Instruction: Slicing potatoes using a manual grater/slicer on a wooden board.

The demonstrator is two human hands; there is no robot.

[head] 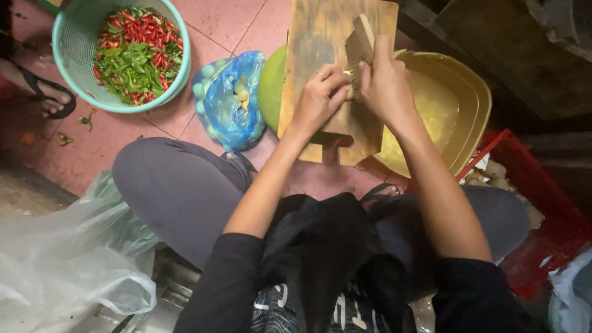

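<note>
Both hands bunched together on the wooden cutting board (320,74), pretty much knuckle to knuckle. Left hand (320,98) curled shut around something small and pale, probably a bit of ginger or root, honestly too hidden under the fingers to call. Right hand (383,83) clamped on the handle end of a cleaver (359,46), pointer finger stretched up along the spine. Blade standing on edge, long axis running up and away from the body, slightly tilted left at the top. Pale bit sitting just left of the blade and touching it, so right under the left fingertips, nearer the left hand than the right.

Board itself laid like a bridge: far side over a yellow plastic basin (472,92) on the right, left edge over something round and green (272,86). Yellowish pile inside the basin, blurry, can't tell what exactly.

Further out: blue plastic bag (225,102) of small greenish lumps just left of the board, teal basket (74,55) full of chopped red and green chilies further left on the pink tiled floor (123,135). Someone else's sandalled foot (52,98) at the far left edge. Clear plastic bag (61,265) bottom left, red crate (555,209) off to the right.
</note>
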